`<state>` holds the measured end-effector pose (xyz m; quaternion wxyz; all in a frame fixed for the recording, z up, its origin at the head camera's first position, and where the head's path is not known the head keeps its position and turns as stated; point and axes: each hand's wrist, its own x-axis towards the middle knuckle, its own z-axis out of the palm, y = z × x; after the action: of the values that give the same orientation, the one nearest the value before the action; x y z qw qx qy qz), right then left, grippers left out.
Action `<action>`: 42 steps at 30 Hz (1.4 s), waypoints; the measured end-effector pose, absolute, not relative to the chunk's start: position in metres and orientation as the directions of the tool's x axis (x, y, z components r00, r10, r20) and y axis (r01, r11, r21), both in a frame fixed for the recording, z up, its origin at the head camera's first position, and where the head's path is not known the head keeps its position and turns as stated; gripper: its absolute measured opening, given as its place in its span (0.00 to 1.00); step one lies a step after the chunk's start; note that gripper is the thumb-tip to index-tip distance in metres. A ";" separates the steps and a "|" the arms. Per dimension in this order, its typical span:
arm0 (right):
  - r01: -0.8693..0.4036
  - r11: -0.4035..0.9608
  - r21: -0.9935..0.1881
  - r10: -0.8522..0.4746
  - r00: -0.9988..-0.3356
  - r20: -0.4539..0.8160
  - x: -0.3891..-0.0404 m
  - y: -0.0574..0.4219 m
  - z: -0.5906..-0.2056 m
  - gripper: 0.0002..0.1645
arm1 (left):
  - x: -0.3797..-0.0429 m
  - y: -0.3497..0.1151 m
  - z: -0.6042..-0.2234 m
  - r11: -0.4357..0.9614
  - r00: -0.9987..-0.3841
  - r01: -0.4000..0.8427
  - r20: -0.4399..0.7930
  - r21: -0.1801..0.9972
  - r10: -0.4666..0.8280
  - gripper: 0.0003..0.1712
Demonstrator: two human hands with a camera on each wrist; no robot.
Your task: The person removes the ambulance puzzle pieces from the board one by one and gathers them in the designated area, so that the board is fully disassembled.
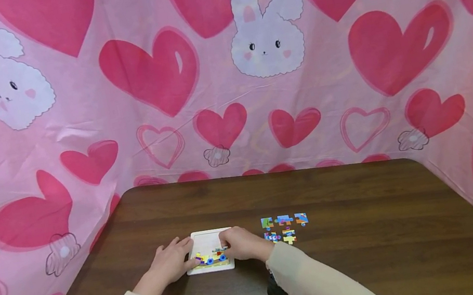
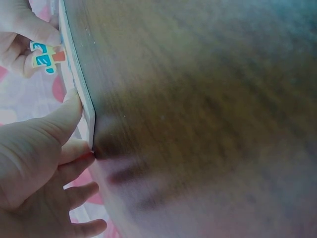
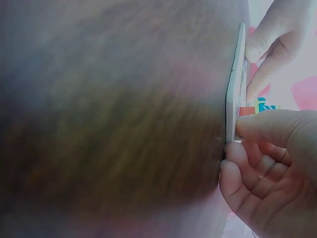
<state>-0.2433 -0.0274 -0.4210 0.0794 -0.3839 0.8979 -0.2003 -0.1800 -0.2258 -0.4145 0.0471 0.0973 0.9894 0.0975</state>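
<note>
A white-rimmed puzzle tray (image 1: 210, 270) lies on the table, with joined picture pieces (image 1: 210, 260) along its near side and a pale bare area beyond them. My left hand (image 1: 171, 261) rests at the tray's left edge, thumb on the rim and the other fingers spread out beside it. From the right, my right hand (image 1: 245, 244) reaches over the tray and pinches a puzzle piece (image 2: 48, 58) between thumb and fingers. That piece shows yellow, blue and red in the left wrist view, tilted up over the board. Fingers hide part of it in the right wrist view.
Several loose puzzle pieces (image 1: 284, 220) lie in two short rows right of the tray, near the right forearm. They sit on a dark wooden table (image 1: 374, 228). A pink cloth (image 1: 216, 87) with hearts and rabbits hangs around the table's back and sides.
</note>
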 end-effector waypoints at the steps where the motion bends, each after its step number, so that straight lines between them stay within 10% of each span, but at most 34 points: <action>1: -0.651 0.628 -0.426 -0.717 -0.697 0.008 -0.243 -0.027 -0.421 0.16 | -0.180 -0.226 -0.414 0.961 -0.977 0.184 -0.073 0.204 0.203 0.34; 25: -0.550 0.601 -0.580 -0.641 -0.765 0.062 -0.247 -0.010 -0.414 0.02 | -0.179 -0.223 -0.411 0.965 -0.978 0.174 -0.078 0.194 0.192 0.35; 42: -0.466 0.466 -0.752 -0.544 -0.821 0.172 -0.261 0.055 -0.399 0.09 | -0.178 -0.224 -0.412 0.965 -0.978 0.181 -0.067 0.189 0.196 0.35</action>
<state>-0.2610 0.0550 -0.3994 0.0458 -0.2953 0.8550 -0.4239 -0.1784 -0.2235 -0.4123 0.0425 0.0952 0.9904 0.0912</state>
